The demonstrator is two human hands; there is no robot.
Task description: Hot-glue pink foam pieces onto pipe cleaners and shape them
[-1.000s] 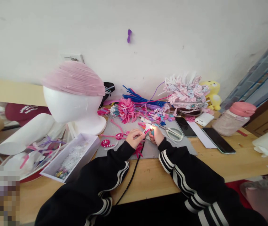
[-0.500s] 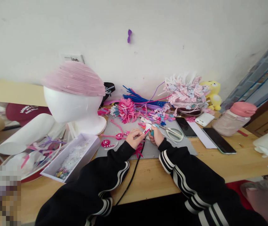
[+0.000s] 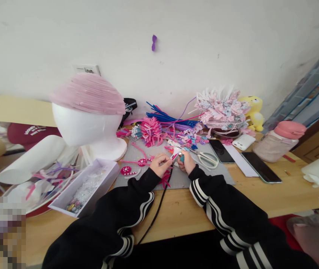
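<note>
Two arms in black sleeves with white stripes reach forward over the near edge of a wooden table (image 3: 288, 194), where a black cord (image 3: 156, 213) runs up between them toward the hands. The left hand (image 3: 161, 164) is closed in a pinch on a thin pink strip (image 3: 174, 157), thumb and fingertips pressed together at its end. The right hand (image 3: 187, 161) is curled around a small teal lighter (image 3: 182, 158), held upright and almost touching the strip's tip; no flame shows. Both hands hover over a grey mat (image 3: 221, 175) in the middle of the table. To the left, a white tray of beads (image 3: 85, 188) sits at the mat's corner, with pink beaded pieces (image 3: 130, 170) lying on the mat beside it. Just past the right hand lie white scissors (image 3: 207, 158), then two dark phones (image 3: 260, 167) and a white power bank (image 3: 242, 142). Further left stands a white foam head (image 3: 86, 129) wearing a pink pleated cap (image 3: 88, 93). Against the white wall at the back lie a bundle of blue and pink craft stems (image 3: 165, 117), a frilly pink headpiece (image 3: 221, 108) and a yellow plush toy (image 3: 253, 110); a jar with a pink lid (image 3: 278, 144) stands at the far right.
</note>
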